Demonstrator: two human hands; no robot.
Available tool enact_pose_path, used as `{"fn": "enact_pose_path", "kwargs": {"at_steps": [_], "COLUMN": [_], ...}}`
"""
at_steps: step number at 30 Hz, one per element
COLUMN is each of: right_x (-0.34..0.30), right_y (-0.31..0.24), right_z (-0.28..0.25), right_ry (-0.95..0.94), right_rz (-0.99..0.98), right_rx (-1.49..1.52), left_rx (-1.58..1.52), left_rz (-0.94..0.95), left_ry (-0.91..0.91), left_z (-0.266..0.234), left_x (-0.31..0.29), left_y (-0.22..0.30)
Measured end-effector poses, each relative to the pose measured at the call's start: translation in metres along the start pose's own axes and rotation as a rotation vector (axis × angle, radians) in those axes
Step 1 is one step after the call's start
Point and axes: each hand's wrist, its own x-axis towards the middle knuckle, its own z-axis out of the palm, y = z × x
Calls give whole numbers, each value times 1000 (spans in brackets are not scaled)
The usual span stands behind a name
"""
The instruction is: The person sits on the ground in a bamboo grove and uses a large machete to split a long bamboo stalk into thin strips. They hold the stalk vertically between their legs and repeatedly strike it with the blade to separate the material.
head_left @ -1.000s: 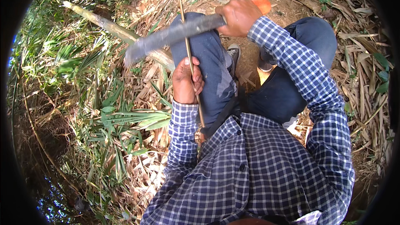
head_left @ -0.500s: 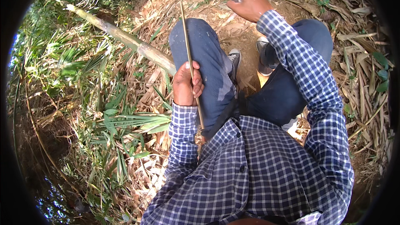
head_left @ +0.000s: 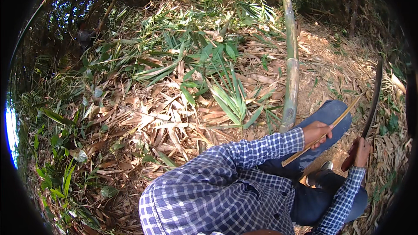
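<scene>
Closed around a thin split bamboo strip (head_left: pixel 345 113), my left hand (head_left: pixel 317 134) rests over my bent left knee. The strip slants from near my left cuff up to the far right, its pale cut side showing. My right hand (head_left: pixel 360 150) grips a machete by its brown handle (head_left: pixel 348 161), low beside my right leg. The long dark machete blade (head_left: pixel 373 101) curves away from me, apart from the strip.
A long green bamboo pole (head_left: pixel 291 72) extends away from beside my left knee. Dry leaves (head_left: pixel 167 117) and green fronds (head_left: pixel 230 98) cover the ground to the left. A person (head_left: pixel 85 35) stands among shaded stems at the far left.
The view has swung left, so my hands and legs now appear toward the right. The machete, earlier pointing left, now points away from me. Both hands keep their holds.
</scene>
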Motion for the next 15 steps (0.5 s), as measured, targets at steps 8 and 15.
{"fn": "enact_pose_path", "kwargs": {"at_steps": [8, 15], "right_x": [0, -23], "right_y": [-8, -43], "right_z": [-15, 13], "right_ry": [104, 133], "right_rz": [-104, -131], "right_rx": [-24, -364], "left_rx": [-4, -44], "left_rz": [34, 34], "left_ry": [-56, -20], "left_z": [6, 6], "left_x": [9, 8], "left_y": [13, 11]}}
